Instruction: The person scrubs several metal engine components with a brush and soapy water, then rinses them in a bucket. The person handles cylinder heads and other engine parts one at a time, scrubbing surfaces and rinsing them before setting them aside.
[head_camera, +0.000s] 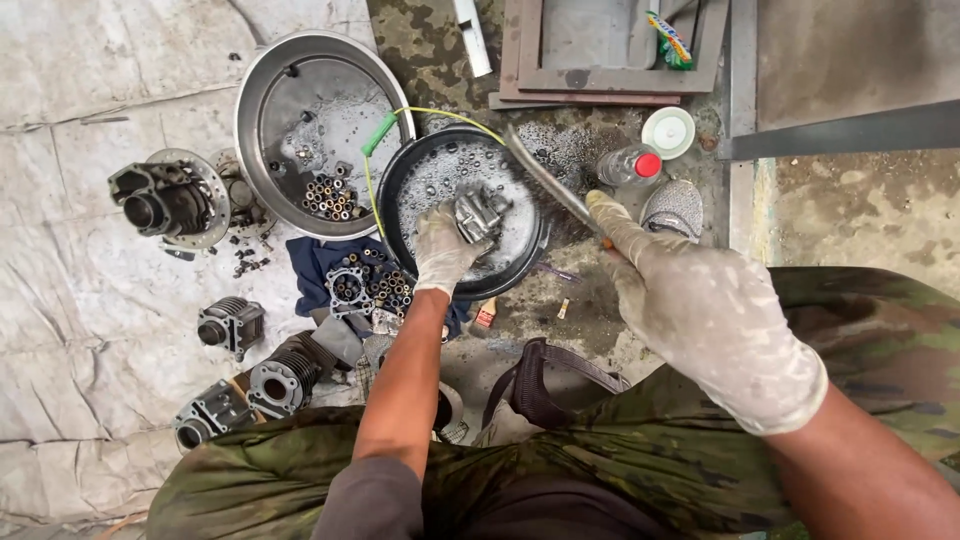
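While both gloved hands work over the black pan (530, 255):
Left hand (440, 250): closed around metal part (480, 212).
Right hand (700, 310): gripping brush (545, 175).
Risk: wet part may slip from glove.

We see a large steel basin (262, 95) holding small cylindrical bushings (330, 198), and left of it an engine cylinder (165, 200) lying on a pale tarp (70, 300). Further cylinder blocks (231, 322) lie lower on that tarp, near a dark blue cloth (312, 262). Toward the top right stand a clear bottle with a red cap (628, 166), a white lid (668, 131) and a flat metal frame (600, 85).
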